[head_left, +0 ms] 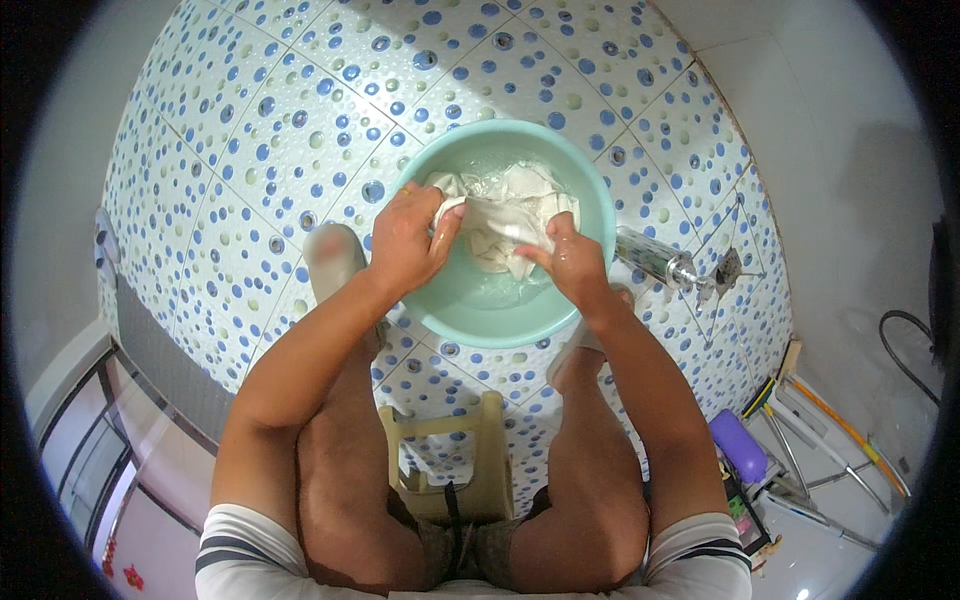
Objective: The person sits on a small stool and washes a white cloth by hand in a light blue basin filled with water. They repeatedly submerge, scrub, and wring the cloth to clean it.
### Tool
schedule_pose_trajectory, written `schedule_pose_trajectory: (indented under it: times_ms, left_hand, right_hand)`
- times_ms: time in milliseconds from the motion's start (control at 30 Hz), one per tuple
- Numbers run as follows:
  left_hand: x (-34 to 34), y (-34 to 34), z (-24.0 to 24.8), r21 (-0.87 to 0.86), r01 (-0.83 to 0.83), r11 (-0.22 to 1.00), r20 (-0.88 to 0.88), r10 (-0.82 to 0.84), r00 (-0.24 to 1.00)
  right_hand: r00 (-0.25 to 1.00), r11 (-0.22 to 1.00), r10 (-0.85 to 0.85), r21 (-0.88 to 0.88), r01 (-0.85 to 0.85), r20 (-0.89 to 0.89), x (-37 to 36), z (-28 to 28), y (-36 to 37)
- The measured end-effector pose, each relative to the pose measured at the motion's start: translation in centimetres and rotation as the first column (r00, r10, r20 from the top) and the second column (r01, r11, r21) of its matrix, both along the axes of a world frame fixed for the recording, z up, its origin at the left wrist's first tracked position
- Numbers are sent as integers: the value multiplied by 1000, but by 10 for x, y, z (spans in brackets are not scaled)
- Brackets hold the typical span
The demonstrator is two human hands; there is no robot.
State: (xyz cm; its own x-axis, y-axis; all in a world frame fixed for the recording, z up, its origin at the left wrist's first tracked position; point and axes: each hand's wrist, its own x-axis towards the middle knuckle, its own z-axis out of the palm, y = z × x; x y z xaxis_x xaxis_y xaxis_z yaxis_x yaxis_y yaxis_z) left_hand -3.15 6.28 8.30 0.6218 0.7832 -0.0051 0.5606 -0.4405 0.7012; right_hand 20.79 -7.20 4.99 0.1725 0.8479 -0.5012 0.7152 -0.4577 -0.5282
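A wet white cloth (522, 188) lies bunched in a round pale-green basin (480, 328) that holds water. My left hand (412, 238) is closed on the cloth's left part, over the basin's left rim. On the right side, my right hand (575, 262) pinches another part of the same cloth between thumb and fingers. Between the two hands a strip of cloth is stretched above the water. Its lower folds rest in the water, and their exact shape is hard to make out.
The basin stands on a white tiled floor (300, 120) with blue and green dots. Right of it lies a clear cylinder with a metal end (652, 258), near a floor drain (728, 270). A beige stool (490, 450) is under me. Poles and a purple container (738, 445) stand at lower right.
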Motion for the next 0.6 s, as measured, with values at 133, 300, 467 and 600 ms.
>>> schedule_pose_trajectory:
  times_ms: [133,300,467,600]
  left_hand:
    - [6,1,-22,47,161,986,-35,-159,987]
    - [20,-14,-73,11,426,905,-303,-403,864]
    - [37,-24,-112,71,460,885,-529,-357,770]
    - [41,-13,-74,86,355,931,-467,-278,840]
  right_hand:
    - [932,955,262,75,-288,251,-1,-51,-11]
    - [873,938,337,-45,-343,352,-7,-72,1]
    - [929,982,190,-38,-188,319,-13,-87,8]
    - [982,973,18,-231,26,187,-4,-58,7]
